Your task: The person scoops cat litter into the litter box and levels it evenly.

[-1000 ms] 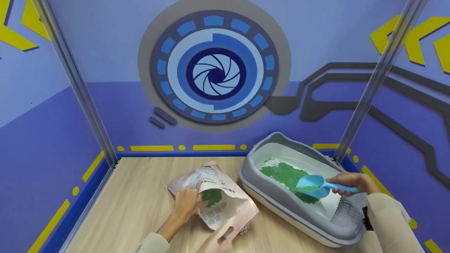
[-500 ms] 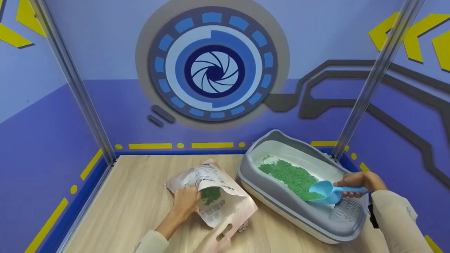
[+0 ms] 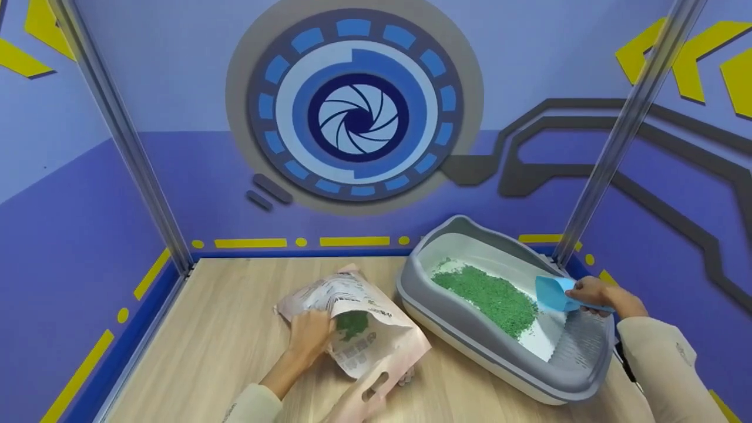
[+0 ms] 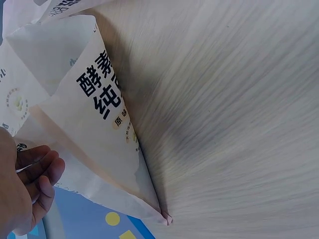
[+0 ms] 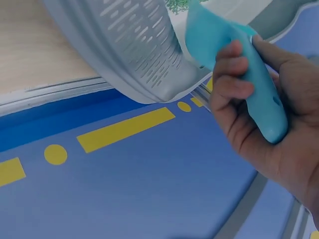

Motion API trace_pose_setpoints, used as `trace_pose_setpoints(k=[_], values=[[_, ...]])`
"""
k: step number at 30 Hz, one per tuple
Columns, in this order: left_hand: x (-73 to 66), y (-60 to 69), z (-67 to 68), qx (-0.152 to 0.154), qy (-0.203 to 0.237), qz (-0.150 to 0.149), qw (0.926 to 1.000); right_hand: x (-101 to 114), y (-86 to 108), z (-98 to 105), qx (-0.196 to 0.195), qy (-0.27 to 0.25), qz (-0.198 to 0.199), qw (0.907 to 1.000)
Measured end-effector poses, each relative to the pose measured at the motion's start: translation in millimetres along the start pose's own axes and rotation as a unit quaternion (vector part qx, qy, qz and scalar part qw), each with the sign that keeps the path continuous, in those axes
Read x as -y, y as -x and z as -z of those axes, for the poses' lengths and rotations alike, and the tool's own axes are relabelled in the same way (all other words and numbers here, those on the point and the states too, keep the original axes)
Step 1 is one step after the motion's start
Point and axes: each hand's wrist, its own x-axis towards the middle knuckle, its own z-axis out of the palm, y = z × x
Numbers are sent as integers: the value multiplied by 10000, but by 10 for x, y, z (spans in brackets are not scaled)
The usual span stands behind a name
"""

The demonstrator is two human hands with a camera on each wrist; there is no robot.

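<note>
My left hand (image 3: 310,336) grips the near left edge of a pale pink paper litter bag (image 3: 351,295), whose mouth gapes toward me. Green granules (image 3: 353,325) show deep inside it. In the left wrist view, the fingers (image 4: 44,172) curl at the bag's printed side (image 4: 107,129). My right hand (image 3: 596,292) holds a light blue litter scoop (image 3: 552,293) by its handle, above the right part of a grey and white litter box (image 3: 415,288). The scoop is tilted, and no granules show on it. Green cat litter (image 3: 487,298) lies spread over the box's white floor.
The bag and box stand side by side on a wooden table (image 3: 229,305). Blue-purple panels (image 3: 176,194) rise behind and at both sides, with metal posts at the corners. A slotted grey step (image 5: 144,45) forms the box's near right end.
The right hand has turned the scoop over and lifted it rightward; its green litter has slid out onto the heap. The left hand and bag stay put.
</note>
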Motion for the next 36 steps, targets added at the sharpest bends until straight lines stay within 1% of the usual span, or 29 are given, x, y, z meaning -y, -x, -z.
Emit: trace_pose_setpoints(k=[3, 6, 9, 11, 14, 17, 22, 24, 27, 31, 34, 36], values=[[5, -10, 6, -53, -3, -17, 10000, 39, 12, -24, -226, 59, 240, 9994], [15, -24, 7, -40, 11, -8, 10000, 147, 23, -43, -346, -224, 624, 9972], [30, -39, 6, -26, 5, 46, 10000, 312, 29, -31, -338, -580, 1124, 9914], [33, -47, 2, -14, -2, 82, 10000, 435, 42, -12, -210, -797, 1423, 9864], [28, -54, -5, 26, 43, 91, 9999, 628, 73, 9, 147, -1023, 1734, 9794], [19, -55, -4, 37, 97, 87, 9999, 830, 105, -6, 660, -1104, 1924, 9728], [9, -54, 10, 22, 191, 138, 9997, 1162, 132, -135, 1536, -929, 2347, 9553], [9, -59, 16, 94, 273, 169, 9994, 1291, 133, -211, 1781, -847, 2396, 9506], [7, -79, 38, 251, 373, 227, 9987, 1464, 133, -336, 1975, -676, 2294, 9507], [9, -115, 56, 192, 442, 295, 9984, 1685, 99, -524, 2133, -420, 2167, 9517], [11, -128, 59, 42, 508, 334, 9981, 1862, 51, -681, 2249, -254, 2195, 9490], [11, -123, 62, 43, 523, 356, 9980, 1978, 16, -790, 2308, -118, 2249, 9466]])
